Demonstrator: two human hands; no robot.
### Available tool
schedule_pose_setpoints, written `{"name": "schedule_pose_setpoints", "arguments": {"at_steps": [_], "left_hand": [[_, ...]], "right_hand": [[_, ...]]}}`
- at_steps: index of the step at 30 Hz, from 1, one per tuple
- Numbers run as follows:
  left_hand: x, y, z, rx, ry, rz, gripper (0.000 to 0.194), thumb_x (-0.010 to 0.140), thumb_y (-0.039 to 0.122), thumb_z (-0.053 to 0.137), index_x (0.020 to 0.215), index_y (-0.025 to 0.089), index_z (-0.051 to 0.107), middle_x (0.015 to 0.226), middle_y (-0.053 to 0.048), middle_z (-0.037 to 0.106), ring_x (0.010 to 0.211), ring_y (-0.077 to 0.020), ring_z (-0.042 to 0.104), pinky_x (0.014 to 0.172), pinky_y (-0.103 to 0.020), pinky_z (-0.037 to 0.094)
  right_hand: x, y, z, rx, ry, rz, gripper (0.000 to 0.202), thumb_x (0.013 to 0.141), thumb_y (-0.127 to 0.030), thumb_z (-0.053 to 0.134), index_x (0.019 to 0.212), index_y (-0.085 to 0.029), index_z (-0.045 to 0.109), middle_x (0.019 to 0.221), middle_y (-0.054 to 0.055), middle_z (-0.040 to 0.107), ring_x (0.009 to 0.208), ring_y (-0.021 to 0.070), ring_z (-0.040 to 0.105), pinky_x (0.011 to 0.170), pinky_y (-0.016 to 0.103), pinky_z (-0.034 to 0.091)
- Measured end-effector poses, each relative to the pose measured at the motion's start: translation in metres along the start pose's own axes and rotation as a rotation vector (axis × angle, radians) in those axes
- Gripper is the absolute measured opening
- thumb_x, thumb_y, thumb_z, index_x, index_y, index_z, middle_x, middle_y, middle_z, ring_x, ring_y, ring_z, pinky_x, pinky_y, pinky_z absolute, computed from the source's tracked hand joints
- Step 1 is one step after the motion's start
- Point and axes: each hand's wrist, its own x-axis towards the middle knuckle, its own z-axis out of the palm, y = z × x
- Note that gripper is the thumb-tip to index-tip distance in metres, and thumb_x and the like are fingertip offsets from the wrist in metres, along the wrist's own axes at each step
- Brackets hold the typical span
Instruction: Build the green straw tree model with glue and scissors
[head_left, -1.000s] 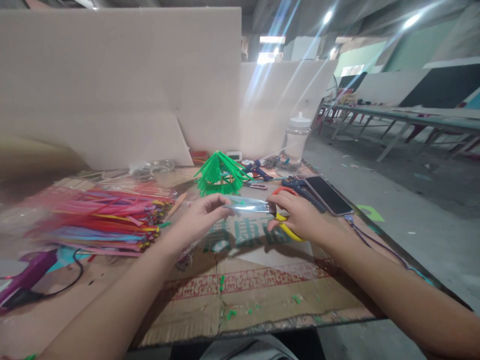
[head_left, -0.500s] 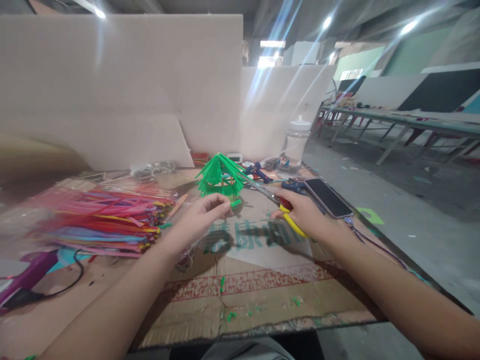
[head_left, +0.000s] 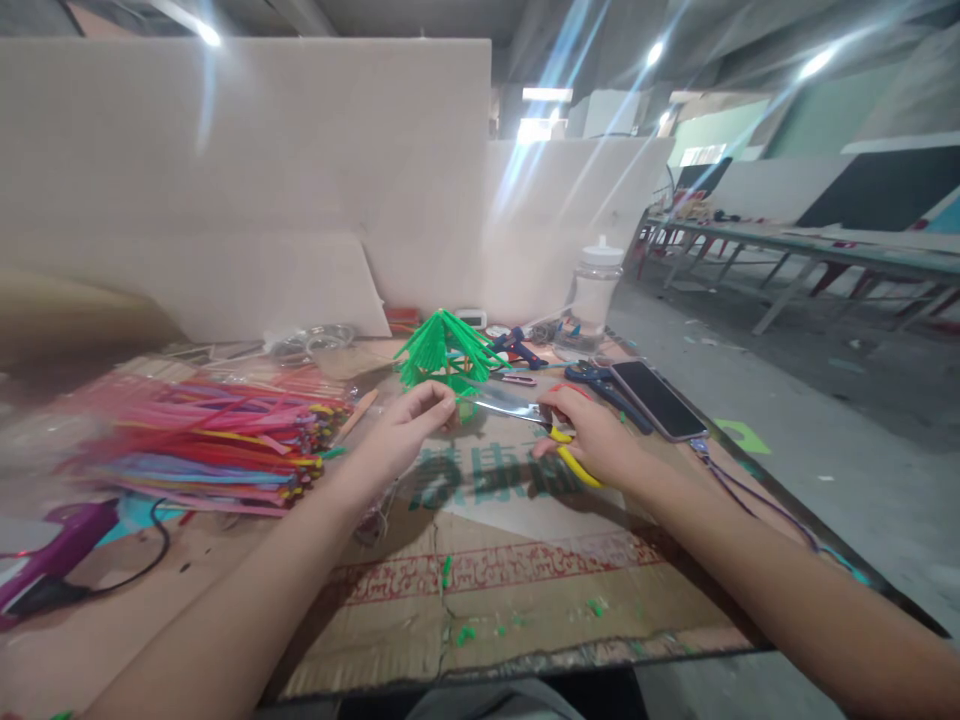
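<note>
My left hand [head_left: 420,425] is closed in a pinch on a short green pipe cleaner piece, mostly hidden by the fingertips. Scissors [head_left: 517,408] with yellow and red handles are in my right hand [head_left: 592,435], fingers wrapped round the grips. Their blades point left, slightly parted, with the tips close to my left fingertips. Just behind the hands stands a small green model [head_left: 442,350] with a cone-shaped roof of green strips. Its lower part is partly covered by my left hand and the blades.
Bundled coloured pipe cleaners [head_left: 217,440] lie left, near a purple glue gun [head_left: 64,555]. Cardboard [head_left: 375,640] with green scraps covers the front. Right are a phone [head_left: 660,400], dark blue pliers [head_left: 611,385] and a water bottle [head_left: 592,300]. A blue glue gun [head_left: 517,347] and white boards [head_left: 247,150] stand behind.
The scissors have swung down and left, from beside the green roof to my left fingertips. My right hand has shifted slightly left. The green piece now shows less beyond my left fingers.
</note>
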Motion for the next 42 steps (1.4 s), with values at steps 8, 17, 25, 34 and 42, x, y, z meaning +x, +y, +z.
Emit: {"name": "schedule_pose_setpoints", "arguments": {"at_steps": [8, 17, 25, 34, 42], "left_hand": [[-0.003, 0.004, 0.010, -0.073, -0.074, -0.066, 0.027, 0.087, 0.047, 0.059, 0.085, 0.020, 0.056, 0.076, 0.002, 0.058, 0.076, -0.0148, 0.054, 0.074, -0.027, 0.041], [-0.003, 0.005, 0.016, -0.045, -0.070, -0.077, 0.028, 0.083, 0.048, 0.060, 0.081, 0.020, 0.054, 0.074, 0.002, 0.058, 0.074, -0.0158, 0.055, 0.073, -0.029, 0.044], [-0.003, 0.005, 0.017, -0.086, -0.075, -0.069, 0.028, 0.084, 0.046, 0.060, 0.086, 0.019, 0.054, 0.076, 0.002, 0.058, 0.076, -0.0149, 0.056, 0.074, -0.028, 0.043], [-0.004, 0.002, 0.017, -0.050, -0.098, -0.080, 0.024, 0.083, 0.043, 0.061, 0.089, 0.021, 0.055, 0.076, 0.002, 0.061, 0.079, -0.0165, 0.058, 0.078, -0.030, 0.043], [-0.004, -0.003, 0.015, -0.051, -0.124, -0.036, 0.021, 0.089, 0.041, 0.057, 0.090, 0.020, 0.055, 0.078, 0.002, 0.060, 0.080, -0.0152, 0.057, 0.079, -0.029, 0.042]], "right_hand": [[0.000, -0.007, -0.003, 0.003, 0.015, -0.034, 0.039, 0.077, -0.046, 0.074, 0.102, -0.018, 0.062, 0.092, 0.008, 0.065, 0.085, 0.0222, 0.059, 0.072, 0.032, 0.046], [-0.003, -0.007, 0.001, 0.009, -0.068, -0.011, 0.038, 0.080, -0.045, 0.072, 0.105, -0.018, 0.062, 0.092, 0.007, 0.065, 0.079, 0.0197, 0.059, 0.067, 0.029, 0.044], [-0.001, -0.011, -0.004, 0.019, -0.044, -0.032, 0.037, 0.081, -0.036, 0.072, 0.107, -0.016, 0.057, 0.097, 0.008, 0.063, 0.087, 0.0216, 0.057, 0.070, 0.031, 0.044], [-0.002, -0.013, -0.003, -0.015, -0.078, -0.044, 0.038, 0.080, -0.041, 0.072, 0.107, -0.016, 0.059, 0.099, 0.009, 0.063, 0.091, 0.0235, 0.059, 0.075, 0.033, 0.047], [-0.002, -0.014, -0.004, 0.016, -0.057, -0.006, 0.043, 0.076, -0.043, 0.075, 0.109, -0.018, 0.060, 0.102, 0.009, 0.065, 0.092, 0.0240, 0.060, 0.076, 0.034, 0.048]]}}
